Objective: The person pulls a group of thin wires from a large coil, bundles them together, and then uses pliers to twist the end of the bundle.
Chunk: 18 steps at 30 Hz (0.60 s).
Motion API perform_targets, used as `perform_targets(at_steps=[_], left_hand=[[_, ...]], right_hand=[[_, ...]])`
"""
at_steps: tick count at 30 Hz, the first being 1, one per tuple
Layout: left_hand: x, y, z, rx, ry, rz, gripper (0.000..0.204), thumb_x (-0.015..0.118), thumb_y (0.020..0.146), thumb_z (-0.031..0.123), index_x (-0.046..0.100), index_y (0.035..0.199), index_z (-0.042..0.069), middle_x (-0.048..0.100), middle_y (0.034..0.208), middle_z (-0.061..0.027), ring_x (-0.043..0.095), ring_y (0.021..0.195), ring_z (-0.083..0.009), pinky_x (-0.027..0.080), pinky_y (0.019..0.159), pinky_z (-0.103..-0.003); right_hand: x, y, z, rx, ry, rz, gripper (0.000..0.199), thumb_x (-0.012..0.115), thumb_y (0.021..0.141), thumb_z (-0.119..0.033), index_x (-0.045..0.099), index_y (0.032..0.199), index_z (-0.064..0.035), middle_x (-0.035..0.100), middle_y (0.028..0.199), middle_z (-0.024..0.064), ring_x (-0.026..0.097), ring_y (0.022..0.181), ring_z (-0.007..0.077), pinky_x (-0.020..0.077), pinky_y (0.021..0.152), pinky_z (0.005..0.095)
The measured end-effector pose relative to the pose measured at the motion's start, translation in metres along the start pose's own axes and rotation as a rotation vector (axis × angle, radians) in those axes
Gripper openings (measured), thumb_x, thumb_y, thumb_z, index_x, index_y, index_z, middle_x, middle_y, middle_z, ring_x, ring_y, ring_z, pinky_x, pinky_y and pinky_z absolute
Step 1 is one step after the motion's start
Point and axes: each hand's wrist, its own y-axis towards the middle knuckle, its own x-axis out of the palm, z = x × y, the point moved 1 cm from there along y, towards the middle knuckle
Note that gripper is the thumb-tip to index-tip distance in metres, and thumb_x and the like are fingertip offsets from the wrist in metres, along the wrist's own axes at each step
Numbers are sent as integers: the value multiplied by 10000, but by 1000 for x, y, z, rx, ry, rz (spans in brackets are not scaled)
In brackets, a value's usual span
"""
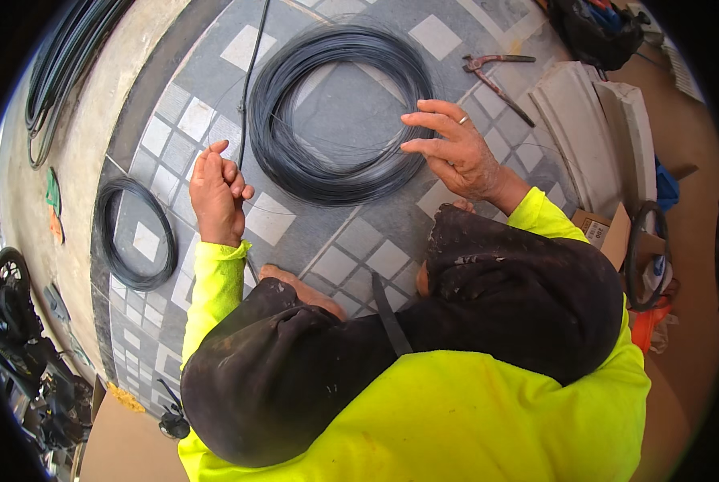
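A large coil of dark thin wire (275, 132) lies on the tiled floor in front of me. Just left of it, my left hand (217, 197) is closed, thumb and fingers pinched on what looks like a loose strand of wire. My right hand (460, 153) hovers by the coil's right side, fingers apart and slightly bent, with a ring on one finger and no held thing visible. Beside my left hand runs a thin black rod or cable (253, 72). Rusty end-cutting pincers (488, 74) lie open beyond my right hand.
A smaller wire coil (105, 233) lies at the left. Pale curved slabs (576, 132), an opened cardboard box (614, 237) and a black bag (592, 32) stand at the right. More black cable (50, 80) lies at the far left, above a motorcycle (22, 321).
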Motion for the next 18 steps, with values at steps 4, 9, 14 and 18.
perform_targets(at_steps=[4,9,14,18], left_hand=[[-9,5,-28,-25,172,16,263,461,1057,208,605,1176,23,541,714,19,546,560,-62,537,502,-228],[3,0,-21,-64,197,-134,255,481,1050,195,623,1148,8,607,749,-5,616,610,-79,568,539,-238],[19,4,8,-42,250,-157,320,474,1055,222,555,1257,-13,625,781,-31,643,643,-112,593,597,-264],[7,14,11,-120,71,-222,423,386,1076,299,508,1317,-27,628,790,-46,654,661,-139,613,633,-298]], right_hand=[[-4,4,14,80,211,40,256,639,889,-37,717,1129,-81,651,933,87,629,831,211,518,708,317],[-9,8,-6,37,339,74,276,666,900,-71,704,1173,-70,575,698,49,559,597,176,456,544,320],[2,11,-24,-150,368,-52,308,684,899,-123,688,1206,-101,534,678,43,548,585,196,457,521,330],[15,1,-28,-240,307,-165,343,674,897,-137,676,1240,-145,529,677,39,557,592,197,470,516,336]])
